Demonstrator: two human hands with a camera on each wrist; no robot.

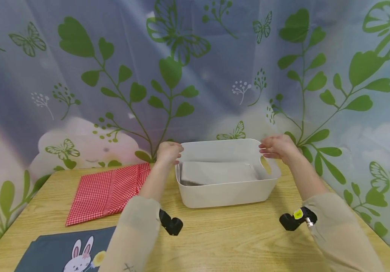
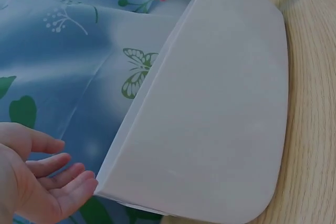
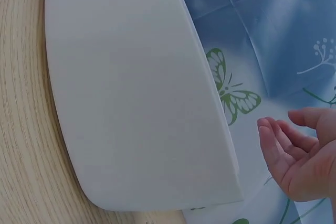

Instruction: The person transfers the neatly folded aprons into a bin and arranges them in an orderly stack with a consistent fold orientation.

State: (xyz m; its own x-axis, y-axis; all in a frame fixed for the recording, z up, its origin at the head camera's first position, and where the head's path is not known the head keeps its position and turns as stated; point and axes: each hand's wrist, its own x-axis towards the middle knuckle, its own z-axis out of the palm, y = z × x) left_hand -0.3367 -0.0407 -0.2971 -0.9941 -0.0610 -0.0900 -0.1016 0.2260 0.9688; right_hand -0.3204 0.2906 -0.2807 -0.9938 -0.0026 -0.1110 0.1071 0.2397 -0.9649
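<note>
A white plastic bin (image 1: 225, 194) with a handle hole in its right end stands on the table. A flat, light grey thing (image 1: 218, 172) lies inside it, its kind unclear. At the bin's left end is my left hand (image 1: 169, 153), its fingers loosely bent and holding nothing. In the left wrist view the fingertips of that hand (image 2: 44, 179) are right by the bin's corner; I cannot tell whether they touch. My right hand (image 1: 279, 147) hovers by the right end with fingers loosely curved. The right wrist view shows this hand (image 3: 302, 153) apart from the bin's wall (image 3: 136, 103).
Left of the bin, a red-and-white checked cloth (image 1: 110, 194) lies flat on the wooden table (image 1: 225, 234). Nearer me is a dark blue-grey cloth (image 1: 52, 249) with a rabbit picture. A patterned curtain (image 1: 215, 75) hangs directly behind the table.
</note>
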